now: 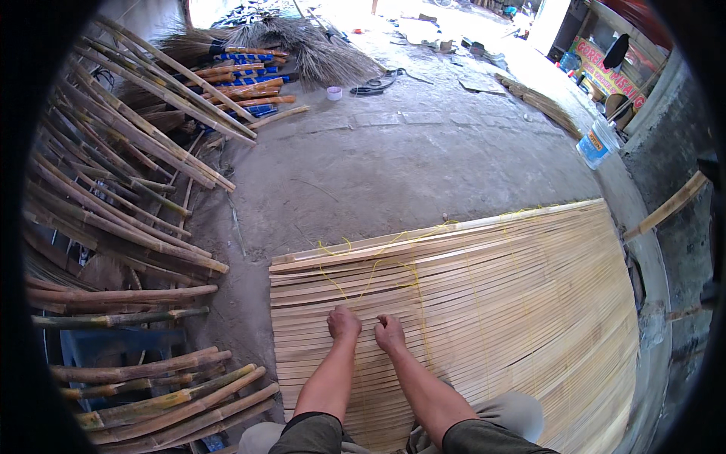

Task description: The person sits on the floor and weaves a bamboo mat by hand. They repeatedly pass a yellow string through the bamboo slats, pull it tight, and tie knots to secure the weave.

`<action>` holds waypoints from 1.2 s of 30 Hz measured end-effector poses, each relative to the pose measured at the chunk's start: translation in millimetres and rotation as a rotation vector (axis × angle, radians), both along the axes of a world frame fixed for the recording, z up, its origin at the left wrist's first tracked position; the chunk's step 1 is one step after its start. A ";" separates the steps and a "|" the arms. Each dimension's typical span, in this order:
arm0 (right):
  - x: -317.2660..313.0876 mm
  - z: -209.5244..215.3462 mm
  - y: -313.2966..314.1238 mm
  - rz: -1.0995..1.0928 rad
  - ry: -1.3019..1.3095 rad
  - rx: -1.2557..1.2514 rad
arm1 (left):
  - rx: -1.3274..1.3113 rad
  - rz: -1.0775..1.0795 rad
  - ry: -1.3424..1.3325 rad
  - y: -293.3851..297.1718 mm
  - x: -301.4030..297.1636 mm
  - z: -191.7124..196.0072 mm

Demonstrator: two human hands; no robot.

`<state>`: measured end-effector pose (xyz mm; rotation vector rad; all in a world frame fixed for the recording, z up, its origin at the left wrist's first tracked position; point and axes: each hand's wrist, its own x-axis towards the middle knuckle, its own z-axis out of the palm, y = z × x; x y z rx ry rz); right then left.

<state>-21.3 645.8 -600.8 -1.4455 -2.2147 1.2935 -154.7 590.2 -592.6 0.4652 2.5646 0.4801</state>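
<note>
A slatted bamboo blind (pixel 529 303) lies flat on the floor beneath both hands, its thin strips running crosswise. Yellow cord (pixel 368 281) loops over its far left part, and two strands run down to my left hand (pixel 345 323). That hand is closed, with the cord at its fingers. A short gap to the right, my right hand (pixel 390 333) is also closed, thumb and fingers pinched together just above the slats. Whatever it holds, if anything, is too small to make out. Thicker strips (pixel 446 229) form the blind's far edge, with more cord lying along them.
Bamboo poles (pixel 144 303) are stacked along the left side. Brooms with orange and blue handles (pixel 257 83) lie in a heap at the far left, near a pink tape roll (pixel 334 93). A plastic bucket (pixel 596 144) stands by the right wall (pixel 681 189).
</note>
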 end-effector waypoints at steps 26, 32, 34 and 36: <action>-29.5 9.4 -13.7 0.099 -0.103 0.162 | 1.661 0.368 -0.164 -27.3 -112.8 303.6; -60.9 5.9 -31.6 0.145 -0.215 0.181 | 1.261 0.406 -0.085 -58.7 -114.5 247.4; -71.7 3.3 -36.7 0.140 -0.260 0.204 | 1.098 0.386 -0.217 -65.8 -114.7 190.2; -79.2 3.6 -38.7 0.149 -0.324 0.207 | 0.895 0.391 -0.308 -74.9 -106.1 129.1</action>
